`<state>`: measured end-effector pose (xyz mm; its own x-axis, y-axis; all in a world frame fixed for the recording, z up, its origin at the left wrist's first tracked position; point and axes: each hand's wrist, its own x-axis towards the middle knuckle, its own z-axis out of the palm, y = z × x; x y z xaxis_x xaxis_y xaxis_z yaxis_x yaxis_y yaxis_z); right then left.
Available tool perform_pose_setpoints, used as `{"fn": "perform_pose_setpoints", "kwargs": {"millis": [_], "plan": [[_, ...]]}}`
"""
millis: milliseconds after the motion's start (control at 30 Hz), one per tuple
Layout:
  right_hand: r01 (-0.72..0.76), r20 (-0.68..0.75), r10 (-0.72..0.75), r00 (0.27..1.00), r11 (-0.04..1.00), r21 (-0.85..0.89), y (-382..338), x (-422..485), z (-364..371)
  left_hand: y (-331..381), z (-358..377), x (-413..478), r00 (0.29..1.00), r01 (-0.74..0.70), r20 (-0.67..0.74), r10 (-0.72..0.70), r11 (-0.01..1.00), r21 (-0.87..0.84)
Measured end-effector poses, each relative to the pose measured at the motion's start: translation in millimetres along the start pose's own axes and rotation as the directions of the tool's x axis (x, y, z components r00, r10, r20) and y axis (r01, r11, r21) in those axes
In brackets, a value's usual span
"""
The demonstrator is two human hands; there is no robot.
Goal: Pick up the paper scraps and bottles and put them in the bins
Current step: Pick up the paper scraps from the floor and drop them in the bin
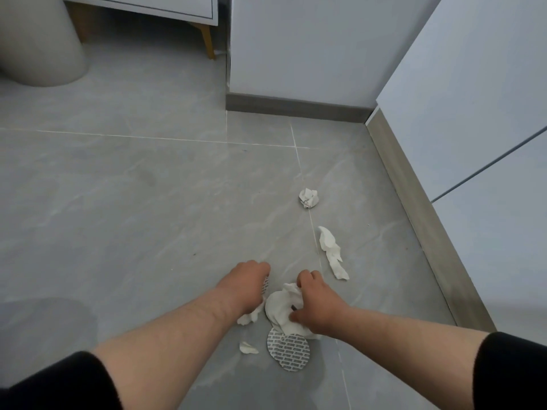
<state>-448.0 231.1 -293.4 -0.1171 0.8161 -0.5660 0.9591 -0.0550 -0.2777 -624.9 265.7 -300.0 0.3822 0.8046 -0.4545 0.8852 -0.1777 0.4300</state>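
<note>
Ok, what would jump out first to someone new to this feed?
Both bare arms reach down to the grey tiled floor: the right hand grips a crumpled white tissue wad, the left hand just beside it. Nearer the camera lies a round silver printed foil disc; a torn white paper strip and a crumpled white paper ball lie farther right.

The floor (118, 202) is lit softly and rather dimly; a faint shadow is seen at its near left edge; straight lines are bowed, detail slightly softened
</note>
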Motion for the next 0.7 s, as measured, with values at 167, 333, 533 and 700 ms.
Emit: {"fn": "perform_pose_setpoints", "kwargs": {"millis": [167, 333, 533, 700], "plan": [[-0.046, 0.058, 0.047, 0.997, 0.999, -0.028, -2.8, 2.4, -7.5, -13.6, -19.3, -1.7, 0.999, -0.043, 0.008, 0.044, 0.997, -0.069], [0.019, 0.106, -0.017, 0.994, 1.0, -0.024, -10.5, 3.9, -25.5, -25.2, -29.3, -13.0, 0.997, -0.073, 0.01, 0.074, 0.995, -0.064], [0.123, 0.08, -0.118, 0.99, 0.99, -0.063, -4.8, 3.8, -54.3, -34.1, -29.2, -31.0, 0.993, -0.07, 0.098, 0.067, 0.997, 0.027], [0.164, 0.152, -0.145, 0.978, 0.979, -0.12, 4.1, -13.9, -52.5, -29.2, -15.3, -40.0, 0.974, -0.124, 0.2, 0.104, 0.988, 0.09]]}}
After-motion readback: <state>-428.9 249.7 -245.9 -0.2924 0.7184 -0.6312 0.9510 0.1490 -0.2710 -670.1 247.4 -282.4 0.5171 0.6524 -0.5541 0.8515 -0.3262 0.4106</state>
